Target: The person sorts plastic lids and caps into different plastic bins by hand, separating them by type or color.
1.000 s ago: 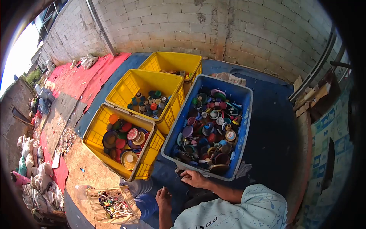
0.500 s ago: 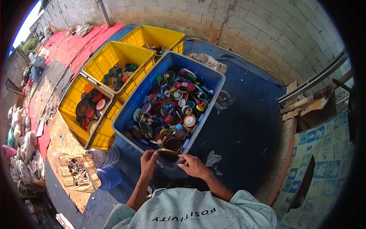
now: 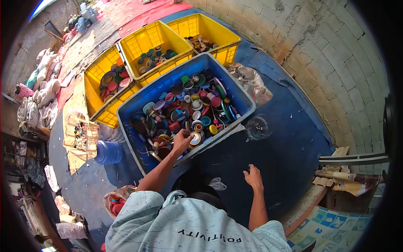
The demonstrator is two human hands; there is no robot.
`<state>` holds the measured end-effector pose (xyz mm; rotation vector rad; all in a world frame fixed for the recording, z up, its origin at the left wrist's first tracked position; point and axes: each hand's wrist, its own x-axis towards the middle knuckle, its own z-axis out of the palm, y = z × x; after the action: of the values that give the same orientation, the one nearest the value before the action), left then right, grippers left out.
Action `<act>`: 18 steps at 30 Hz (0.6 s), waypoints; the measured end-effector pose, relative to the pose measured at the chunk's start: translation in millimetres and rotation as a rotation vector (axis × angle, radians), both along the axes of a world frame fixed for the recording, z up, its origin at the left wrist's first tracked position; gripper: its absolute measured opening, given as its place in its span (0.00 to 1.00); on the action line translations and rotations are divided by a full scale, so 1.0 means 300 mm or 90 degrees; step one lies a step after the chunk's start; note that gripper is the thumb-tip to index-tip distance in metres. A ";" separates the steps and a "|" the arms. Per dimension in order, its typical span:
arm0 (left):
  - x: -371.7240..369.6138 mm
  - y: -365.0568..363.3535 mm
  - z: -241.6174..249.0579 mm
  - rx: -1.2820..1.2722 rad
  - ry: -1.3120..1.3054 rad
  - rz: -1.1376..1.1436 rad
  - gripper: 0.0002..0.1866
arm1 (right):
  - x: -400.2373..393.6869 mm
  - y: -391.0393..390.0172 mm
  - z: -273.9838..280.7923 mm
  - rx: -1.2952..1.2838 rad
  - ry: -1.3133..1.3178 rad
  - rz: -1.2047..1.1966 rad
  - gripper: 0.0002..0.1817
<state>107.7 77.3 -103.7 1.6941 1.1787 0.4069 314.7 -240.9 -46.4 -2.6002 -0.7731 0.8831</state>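
Note:
My left hand [image 3: 182,142] reaches into the near side of the large blue bin [image 3: 247,110]. Its fingers are bent together at the left edge of a round cream lid [image 3: 195,138] with a printed label. What they pinch, if anything, is hidden. Around it lie many mixed plastic caps and lids, among them a yellow cap [image 3: 213,129] and a teal ring-shaped cap [image 3: 205,121]. My right hand [image 3: 253,177] is away from the bin, over the blue floor sheet [image 3: 277,155]. It holds nothing, with its fingers apart.
Three yellow crates [image 3: 138,80] with sorted caps stand behind and left of the bin. A clear round container [image 3: 259,127] sits right of it. At the left are a cream basket [image 3: 90,138] and a blue water jug [image 3: 109,152]. A block wall [image 3: 327,71] bounds the right.
The dark round lid held between both hands has left them. My left hand has moved forward into the bin, my right hand out to the right. The view has turned.

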 end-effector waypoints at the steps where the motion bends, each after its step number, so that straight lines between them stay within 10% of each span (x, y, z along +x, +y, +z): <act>1: 0.022 0.003 -0.013 0.013 0.009 -0.001 0.19 | 0.047 0.020 0.004 -0.004 -0.008 0.007 0.24; 18: 0.190 0.056 -0.105 0.269 0.269 -0.097 0.25 | 0.342 0.590 0.233 0.336 -0.067 0.142 0.14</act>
<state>164.8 94.2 -135.1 2.3032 1.3135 0.2161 417.3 -64.0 23.5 -2.1313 -1.1628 0.5064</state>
